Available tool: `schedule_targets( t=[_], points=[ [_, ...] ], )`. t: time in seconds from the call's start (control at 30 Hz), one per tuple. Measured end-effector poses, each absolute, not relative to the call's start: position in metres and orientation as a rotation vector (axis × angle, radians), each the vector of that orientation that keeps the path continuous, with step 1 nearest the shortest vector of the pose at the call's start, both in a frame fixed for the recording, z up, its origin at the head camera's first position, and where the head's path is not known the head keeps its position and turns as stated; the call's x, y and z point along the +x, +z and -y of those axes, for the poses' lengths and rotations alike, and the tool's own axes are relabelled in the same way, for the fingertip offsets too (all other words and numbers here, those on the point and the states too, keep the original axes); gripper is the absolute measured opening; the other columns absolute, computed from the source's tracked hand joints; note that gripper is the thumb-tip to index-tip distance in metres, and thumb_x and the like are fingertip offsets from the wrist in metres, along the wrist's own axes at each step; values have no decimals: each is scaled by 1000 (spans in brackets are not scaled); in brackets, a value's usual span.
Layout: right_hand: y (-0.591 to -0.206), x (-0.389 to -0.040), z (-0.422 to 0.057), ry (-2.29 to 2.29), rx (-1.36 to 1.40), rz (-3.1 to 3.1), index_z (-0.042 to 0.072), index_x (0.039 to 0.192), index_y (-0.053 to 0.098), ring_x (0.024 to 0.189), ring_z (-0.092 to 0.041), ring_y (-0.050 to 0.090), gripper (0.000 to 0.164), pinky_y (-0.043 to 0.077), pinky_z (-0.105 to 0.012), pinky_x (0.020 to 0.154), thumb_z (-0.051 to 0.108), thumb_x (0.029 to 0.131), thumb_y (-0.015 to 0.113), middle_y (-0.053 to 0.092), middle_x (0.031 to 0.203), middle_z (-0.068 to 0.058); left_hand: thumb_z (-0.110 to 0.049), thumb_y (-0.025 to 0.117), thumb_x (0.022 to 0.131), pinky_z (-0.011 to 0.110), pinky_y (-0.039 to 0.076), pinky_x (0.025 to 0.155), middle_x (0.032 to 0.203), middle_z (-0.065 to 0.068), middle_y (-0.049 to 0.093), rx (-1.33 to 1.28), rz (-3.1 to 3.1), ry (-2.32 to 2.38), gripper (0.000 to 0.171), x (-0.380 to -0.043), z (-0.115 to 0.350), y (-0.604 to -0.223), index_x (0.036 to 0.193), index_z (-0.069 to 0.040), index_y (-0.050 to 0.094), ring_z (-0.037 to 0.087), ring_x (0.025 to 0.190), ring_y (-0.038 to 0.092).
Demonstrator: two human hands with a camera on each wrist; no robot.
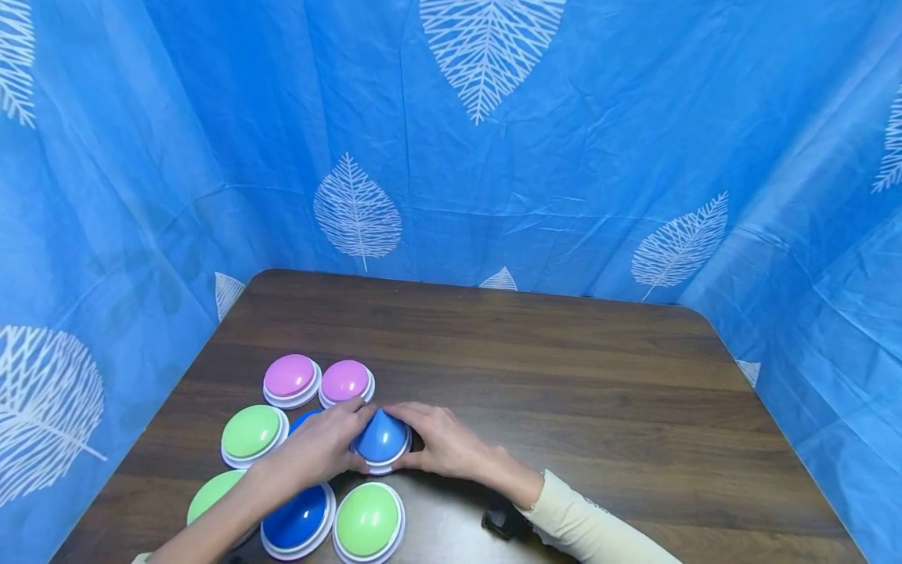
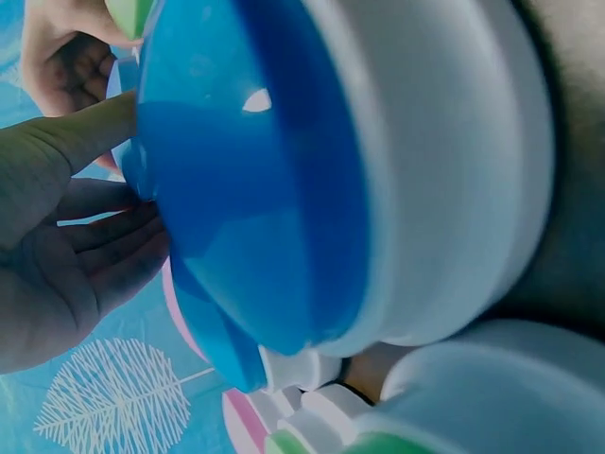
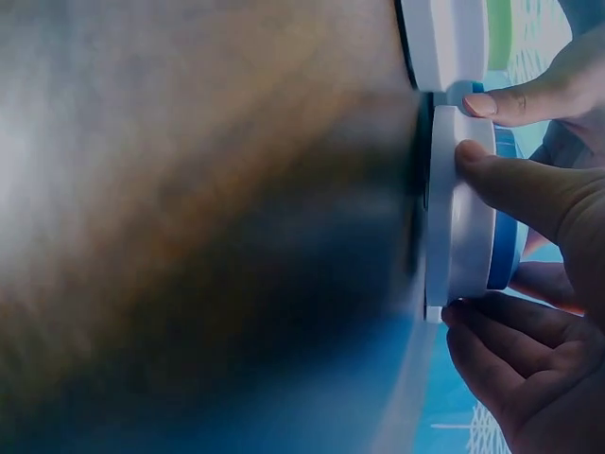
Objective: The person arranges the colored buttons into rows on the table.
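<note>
Both hands hold a blue dome push button (image 1: 381, 440) with a white round base near the table's front. My left hand (image 1: 320, 442) curls thumb and fingers about its left side, and my right hand (image 1: 451, 442) grips its right side. In the right wrist view, the right thumb presses the white base (image 3: 460, 208) and the fingertips sit at its opposite edge. Another blue button (image 2: 255, 170) fills the left wrist view, partly covering the left hand (image 2: 57, 246). A further blue button (image 1: 304, 417) lies mostly hidden beneath the left hand in the head view.
Two pink buttons (image 1: 290, 376) stand behind the hands. Green buttons (image 1: 251, 432) lie to the left, one partly under the left forearm; another green button (image 1: 367, 520) is in front, beside a blue one (image 1: 299, 517). Brown wooden table (image 1: 564, 376) stretches right, with blue leaf-patterned curtains (image 1: 535, 172) around.
</note>
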State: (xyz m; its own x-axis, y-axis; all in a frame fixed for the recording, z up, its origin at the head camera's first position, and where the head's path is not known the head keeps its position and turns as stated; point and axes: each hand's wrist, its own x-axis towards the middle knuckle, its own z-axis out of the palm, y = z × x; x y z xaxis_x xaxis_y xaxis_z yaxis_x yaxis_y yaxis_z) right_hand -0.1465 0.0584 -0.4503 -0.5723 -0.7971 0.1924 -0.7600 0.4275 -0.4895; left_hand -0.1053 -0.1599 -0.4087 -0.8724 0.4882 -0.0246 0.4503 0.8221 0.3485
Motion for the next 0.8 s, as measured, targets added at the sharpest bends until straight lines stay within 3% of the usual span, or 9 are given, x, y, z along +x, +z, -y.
schedule_targets(
  t=[0.3,0.57,0.8],
  points=[
    [-444,-161,-71,-830,-1367,-2636,4,141,51,124,-20,56,70,43,-30,104,26,83,82,59,135,-11,-23,89,74,51,53,87,117,18,60,750,-2879,504,70,-125,146,-403,131,3,58,33,104,62],
    [-444,-170,-89,-801,-1278,-2657,3,142,50,124,-22,56,69,45,-33,103,25,84,82,58,136,-12,-23,91,72,45,56,79,105,14,61,865,-2877,446,66,-147,127,-411,124,4,61,27,93,63],
    [-446,-176,-99,-823,-1242,-2709,1,139,51,122,-26,57,70,46,-37,101,23,82,84,59,133,-15,-21,88,76,45,55,84,111,18,61,945,-2869,431,64,-159,117,-411,126,5,60,30,99,63]
  ],
)
